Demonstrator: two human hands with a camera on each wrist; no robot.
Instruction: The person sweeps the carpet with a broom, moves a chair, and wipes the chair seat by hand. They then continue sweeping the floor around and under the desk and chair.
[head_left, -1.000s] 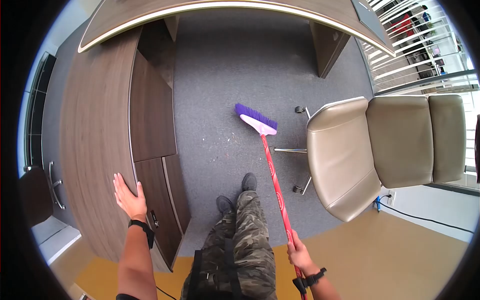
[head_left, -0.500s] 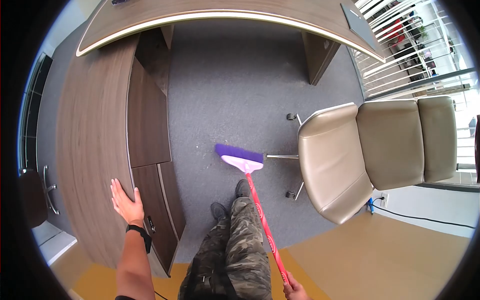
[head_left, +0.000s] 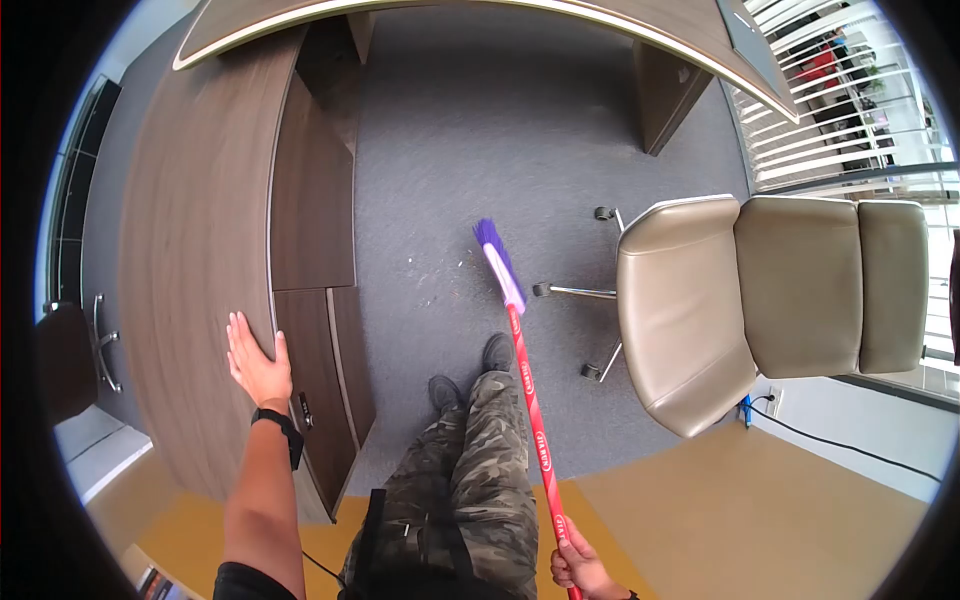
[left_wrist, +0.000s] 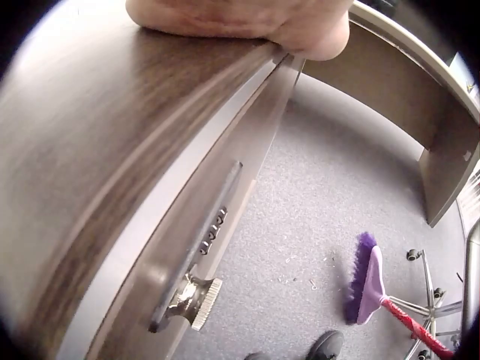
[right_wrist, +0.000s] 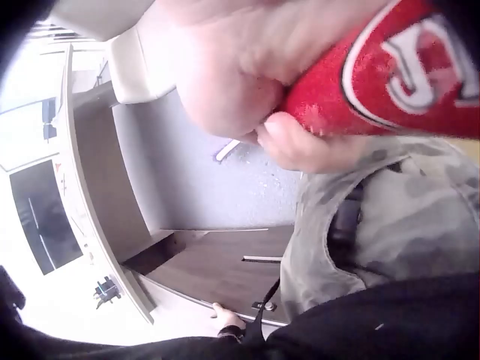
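The right hand [head_left: 577, 565] grips the near end of the red-handled, purple-bristled broom [head_left: 522, 380], its head on the grey carpet [head_left: 470, 130] among pale crumbs [head_left: 440, 275]. The left hand [head_left: 255, 362] lies flat and open on the dark wooden desk [head_left: 190, 270]. Held so far back by one hand, the head could swing right into the beige padded chair [head_left: 700, 300]. Only the left wrist view shows the drawer's brass knob [left_wrist: 196, 300], and only the right wrist view shows fingers [right_wrist: 300, 146] curled round the handle.

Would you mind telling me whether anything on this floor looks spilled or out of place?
Yes: small pale scraps lie scattered on the grey carpet beside the bristle end of the broom, between the desk and the chair. They read as litter; nothing else looks odd.
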